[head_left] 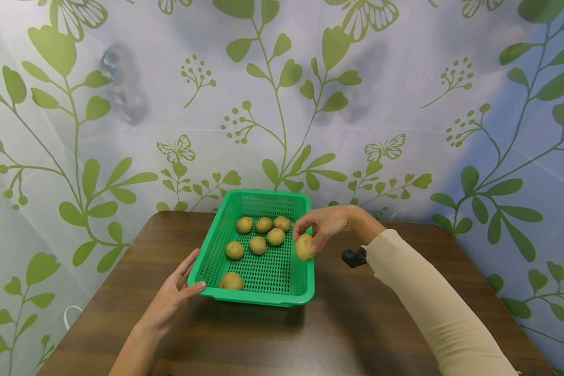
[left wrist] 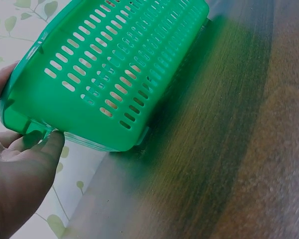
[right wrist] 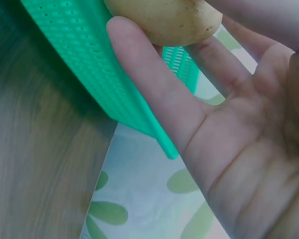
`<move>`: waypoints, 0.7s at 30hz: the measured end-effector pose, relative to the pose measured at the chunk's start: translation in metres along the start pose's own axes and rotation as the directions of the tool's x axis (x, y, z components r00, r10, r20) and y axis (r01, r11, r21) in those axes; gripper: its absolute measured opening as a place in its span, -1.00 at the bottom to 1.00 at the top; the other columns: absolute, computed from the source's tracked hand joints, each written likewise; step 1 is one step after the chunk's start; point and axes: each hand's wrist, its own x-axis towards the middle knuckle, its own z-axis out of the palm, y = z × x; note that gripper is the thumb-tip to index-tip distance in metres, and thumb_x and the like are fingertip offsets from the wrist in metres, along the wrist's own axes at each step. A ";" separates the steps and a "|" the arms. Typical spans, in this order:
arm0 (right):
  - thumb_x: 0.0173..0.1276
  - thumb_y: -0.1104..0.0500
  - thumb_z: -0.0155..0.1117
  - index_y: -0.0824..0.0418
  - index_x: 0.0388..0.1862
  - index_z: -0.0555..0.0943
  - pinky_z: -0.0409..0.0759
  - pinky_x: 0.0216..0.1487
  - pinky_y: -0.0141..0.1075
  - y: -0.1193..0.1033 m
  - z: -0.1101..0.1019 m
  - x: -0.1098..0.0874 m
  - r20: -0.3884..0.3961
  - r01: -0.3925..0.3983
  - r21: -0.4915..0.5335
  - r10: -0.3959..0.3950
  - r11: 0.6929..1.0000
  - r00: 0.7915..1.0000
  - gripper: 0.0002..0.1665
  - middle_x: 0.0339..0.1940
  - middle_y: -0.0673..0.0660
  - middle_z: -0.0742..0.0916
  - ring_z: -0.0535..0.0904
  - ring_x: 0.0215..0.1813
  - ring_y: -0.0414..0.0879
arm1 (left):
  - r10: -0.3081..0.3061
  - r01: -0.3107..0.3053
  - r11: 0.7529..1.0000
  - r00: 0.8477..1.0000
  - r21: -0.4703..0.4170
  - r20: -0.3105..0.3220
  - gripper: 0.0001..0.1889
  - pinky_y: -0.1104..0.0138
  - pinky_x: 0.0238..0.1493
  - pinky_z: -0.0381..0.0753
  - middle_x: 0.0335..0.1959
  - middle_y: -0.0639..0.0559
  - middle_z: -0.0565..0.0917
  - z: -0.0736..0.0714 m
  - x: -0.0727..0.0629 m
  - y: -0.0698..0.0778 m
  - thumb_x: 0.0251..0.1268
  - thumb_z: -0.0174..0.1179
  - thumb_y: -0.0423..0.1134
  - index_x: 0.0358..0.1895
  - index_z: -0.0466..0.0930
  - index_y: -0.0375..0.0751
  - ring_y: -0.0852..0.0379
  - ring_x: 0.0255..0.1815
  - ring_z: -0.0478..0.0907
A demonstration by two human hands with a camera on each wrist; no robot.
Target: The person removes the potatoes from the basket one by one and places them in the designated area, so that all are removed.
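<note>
A green plastic basket (head_left: pixel 254 298) with slotted walls is near the far edge of the table. Several potatoes (head_left: pixel 257 245) lie apart on its floor, one of them in the near left corner. My left hand (head_left: pixel 170 297) grips the basket's rim at that corner, thumb on top; the left wrist view has these fingers around the rim. Over the basket's right wall, my right hand (head_left: pixel 326 225) holds another potato (head_left: pixel 304 247) between thumb and fingers. Close up in the right wrist view, this potato (right wrist: pixel 164 22) appears beside the basket's rim, its upper part cut off by the frame.
A small black object (head_left: pixel 354 257) is on the brown wooden table (head_left: pixel 357 313), partly behind the right sleeve (head_left: pixel 418 282). Behind the table hangs a pale curtain (head_left: pixel 207 115) printed with green leaves and butterflies. A white loop (head_left: pixel 70 316) shows by the table's left edge.
</note>
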 end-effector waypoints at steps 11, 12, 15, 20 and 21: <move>0.39 0.28 0.45 0.25 0.18 0.57 0.65 -0.02 -0.09 0.012 -0.002 -0.017 -0.019 -0.027 0.027 0.028 0.999 0.999 -0.58 0.15 0.20 0.61 0.57 0.09 0.12 | 0.001 -0.001 1.000 1.000 -0.011 0.013 -0.13 0.40 0.33 0.39 0.70 -0.18 -0.26 0.000 -0.001 -0.003 0.56 0.05 -0.51 0.72 -0.29 -0.11 0.13 0.56 0.18; 0.40 0.29 0.45 0.26 0.18 0.57 0.66 -0.01 -0.09 0.014 -0.002 -0.018 -0.019 -0.029 0.031 0.030 0.999 0.999 -0.58 0.15 0.20 0.61 0.57 0.10 0.12 | 0.003 -0.003 1.000 1.000 -0.013 0.016 -0.13 0.40 0.33 0.39 0.69 -0.18 -0.26 0.000 -0.001 -0.004 0.56 0.04 -0.51 0.72 -0.29 -0.11 0.13 0.56 0.18; 0.41 0.30 0.43 0.28 0.20 0.57 0.67 0.00 -0.07 0.022 -0.003 -0.022 -0.023 -0.024 0.049 0.025 0.999 0.999 -0.59 0.15 0.21 0.62 0.58 0.10 0.12 | 0.014 -0.014 1.000 1.000 -0.019 0.021 -0.12 0.39 0.33 0.40 0.69 -0.19 -0.26 0.000 -0.001 -0.006 0.56 0.04 -0.51 0.71 -0.30 -0.12 0.12 0.56 0.19; 0.42 0.33 0.42 0.32 0.21 0.55 0.67 0.03 -0.07 0.039 -0.006 -0.028 -0.034 -0.035 0.108 0.039 0.994 0.999 -0.57 0.16 0.24 0.60 0.59 0.06 0.09 | 0.016 -0.016 1.000 1.000 -0.016 0.014 -0.11 0.40 0.33 0.40 0.69 -0.20 -0.26 0.000 -0.002 -0.002 0.55 0.07 -0.50 0.71 -0.31 -0.14 0.15 0.55 0.20; 0.42 0.33 0.41 0.33 0.22 0.55 0.67 0.04 -0.07 0.043 -0.007 -0.028 -0.035 -0.042 0.124 0.047 0.991 0.998 -0.57 0.17 0.25 0.60 0.59 0.06 0.08 | 0.014 -0.014 1.000 1.000 -0.015 0.011 -0.12 0.41 0.33 0.40 0.69 -0.20 -0.26 0.000 -0.002 -0.001 0.55 0.06 -0.50 0.71 -0.31 -0.13 0.15 0.56 0.19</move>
